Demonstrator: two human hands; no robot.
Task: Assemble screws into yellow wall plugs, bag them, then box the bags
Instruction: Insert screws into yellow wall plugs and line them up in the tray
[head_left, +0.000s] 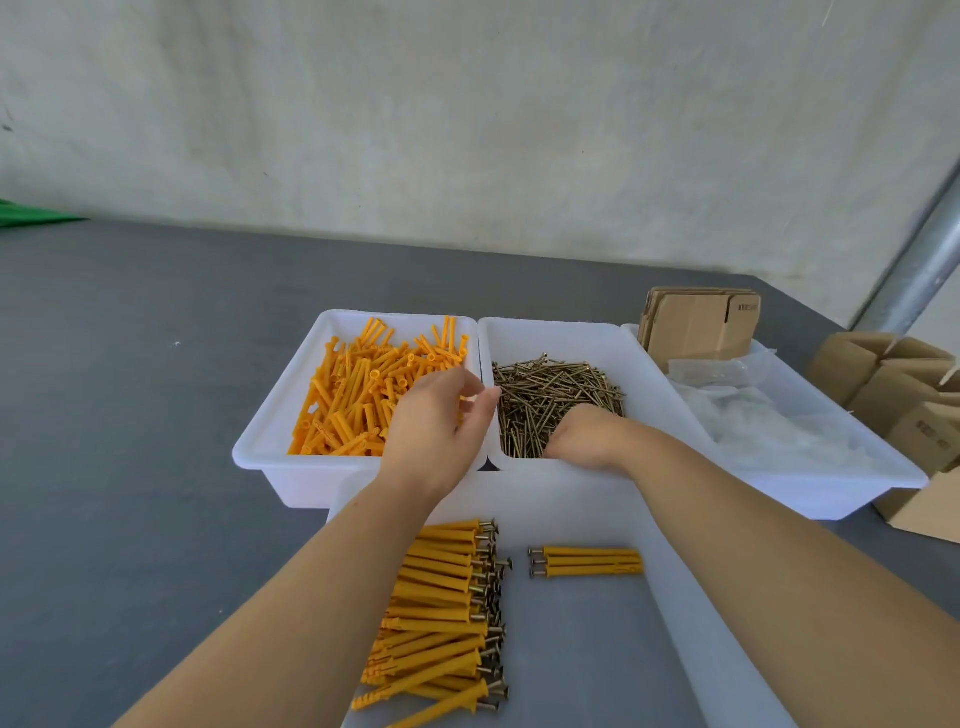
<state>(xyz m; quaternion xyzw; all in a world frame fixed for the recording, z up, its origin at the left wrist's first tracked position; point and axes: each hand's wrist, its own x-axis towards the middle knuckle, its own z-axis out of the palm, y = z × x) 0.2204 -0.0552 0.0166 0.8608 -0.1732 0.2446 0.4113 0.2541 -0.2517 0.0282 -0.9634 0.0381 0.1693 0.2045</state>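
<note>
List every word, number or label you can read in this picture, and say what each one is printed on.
Nothing can be read for certain.
Flat cardboard stack: a small dark print near its top right corner, too blurred to read.
Cardboard box on the right: a dark mark on its side, too blurred to read.
White trays: no print shows.

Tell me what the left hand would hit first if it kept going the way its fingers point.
The left hand reaches forward over the white plastic tray on the left. Straight on, its fingers would most likely meet the loose yellow plastic wall plugs heaped there, though its height above them is unclear.
</note>
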